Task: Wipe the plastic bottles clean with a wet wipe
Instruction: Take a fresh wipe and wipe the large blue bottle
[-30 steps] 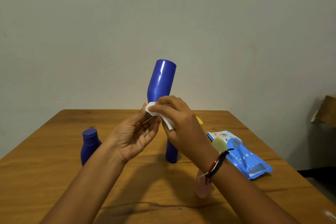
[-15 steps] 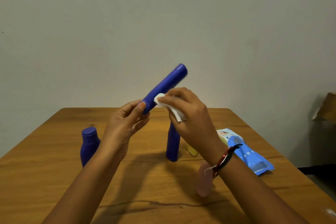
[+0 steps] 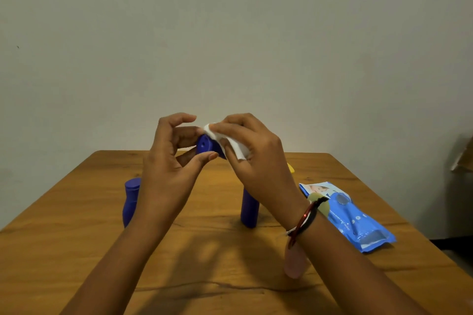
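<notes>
I hold a blue plastic bottle (image 3: 206,146) in the air above the table, its cap end with a small hole turned toward me. My left hand (image 3: 171,158) grips that end with thumb and fingers. My right hand (image 3: 252,153) presses a white wet wipe (image 3: 230,142) over the bottle's body, which is hidden behind the hand. Two more blue bottles stand on the table: a rounded one (image 3: 131,201) at the left behind my left forearm, and a slim one (image 3: 249,210) in the middle.
A blue wet wipe packet (image 3: 355,220) lies on the wooden table (image 3: 76,250) at the right. A pink bottle (image 3: 294,261) stands under my right forearm, and a yellow object (image 3: 290,168) peeks out behind my right hand. A brown box edge (image 3: 464,156) shows at far right.
The blue bottle has tipped from upright to pointing away from me, cap end toward the camera. My right hand with the wipe has slid over its body; my left hand shifted to the cap.
</notes>
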Motion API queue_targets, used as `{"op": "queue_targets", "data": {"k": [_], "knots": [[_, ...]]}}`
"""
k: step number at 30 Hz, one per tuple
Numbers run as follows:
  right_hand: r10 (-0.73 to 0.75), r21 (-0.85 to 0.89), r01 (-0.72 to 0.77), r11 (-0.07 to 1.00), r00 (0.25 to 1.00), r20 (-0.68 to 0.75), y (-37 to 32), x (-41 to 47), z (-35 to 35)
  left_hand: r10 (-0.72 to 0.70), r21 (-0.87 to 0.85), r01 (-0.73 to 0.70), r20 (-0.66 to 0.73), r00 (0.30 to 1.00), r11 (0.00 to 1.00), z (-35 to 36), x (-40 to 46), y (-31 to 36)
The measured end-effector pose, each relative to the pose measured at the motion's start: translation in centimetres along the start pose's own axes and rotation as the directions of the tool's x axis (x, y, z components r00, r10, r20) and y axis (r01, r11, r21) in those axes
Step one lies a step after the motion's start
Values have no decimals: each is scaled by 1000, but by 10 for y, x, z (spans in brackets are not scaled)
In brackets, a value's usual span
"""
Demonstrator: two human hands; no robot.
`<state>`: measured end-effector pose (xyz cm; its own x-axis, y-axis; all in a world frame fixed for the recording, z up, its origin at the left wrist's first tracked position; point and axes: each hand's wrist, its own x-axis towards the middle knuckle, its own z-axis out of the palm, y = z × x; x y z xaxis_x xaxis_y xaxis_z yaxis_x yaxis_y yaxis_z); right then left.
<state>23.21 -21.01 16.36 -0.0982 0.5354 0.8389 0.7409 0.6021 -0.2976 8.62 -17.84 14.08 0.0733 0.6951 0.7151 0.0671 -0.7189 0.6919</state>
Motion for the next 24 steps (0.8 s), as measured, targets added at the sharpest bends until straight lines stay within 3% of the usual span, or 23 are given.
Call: {"op": "queue_targets", "data": {"k": [7,14,19,24], "knots": [[222,196,-230,953,973,64,-9,5,0,38,-96,-39,-14,999,995,1,-2,-3],[449,408,-472,782,879,157,-4,-8,9,-21,-202,26,28,999,979,9,-3,-15],[539,507,-608,611,789,295,4,-14,12,-38,-177,63,140,989,982,1,-3,-19],[524,511,-651,561,757,390,12,-13,14,-48,-138,83,238,970,987,-11,1,-17]]}}
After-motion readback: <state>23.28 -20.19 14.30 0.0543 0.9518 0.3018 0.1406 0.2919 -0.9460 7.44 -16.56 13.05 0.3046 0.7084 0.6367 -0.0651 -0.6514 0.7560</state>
